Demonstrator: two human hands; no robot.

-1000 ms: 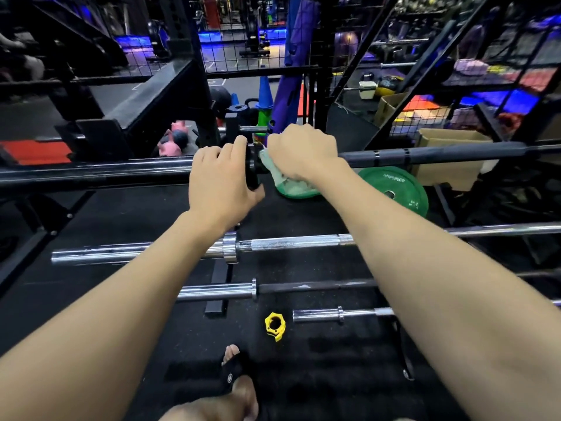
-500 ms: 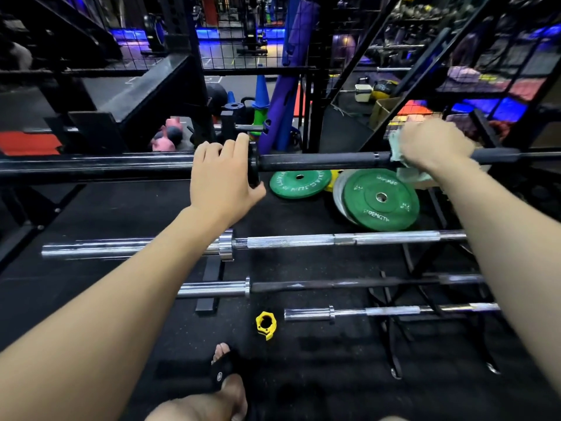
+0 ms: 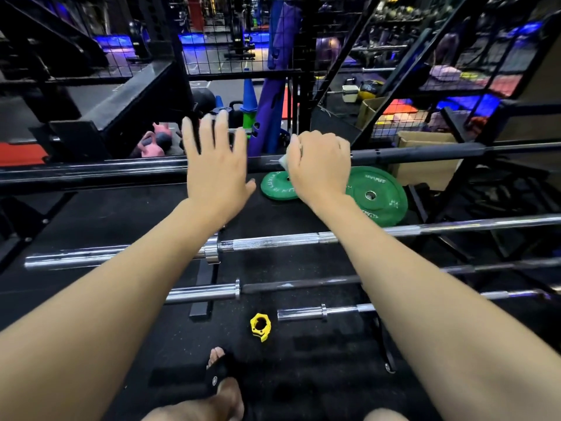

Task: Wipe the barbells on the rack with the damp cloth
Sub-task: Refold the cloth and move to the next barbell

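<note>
Black steel runs across the head view: the top barbell (image 3: 425,153) lies level on the rack, nearest the far wall. The right hand (image 3: 320,165) curls over its shaft, fingers wrapped round the bar with the pale damp cloth (image 3: 283,161) bunched beneath them, only a corner showing. The left hand (image 3: 217,165) is lifted just above the same bar, fingers straight and spread, holding nothing. Three chrome barbells (image 3: 273,243) sit on lower rungs, closer to the person, apparently unwiped for now. Green weight plates (image 3: 376,196) and a yellow collar (image 3: 260,326) lie on the dark floor. To wipe well, the wrapped cloth should likely slide the full length of the shaft while the free hand steadies the bar against rolling.
</note>
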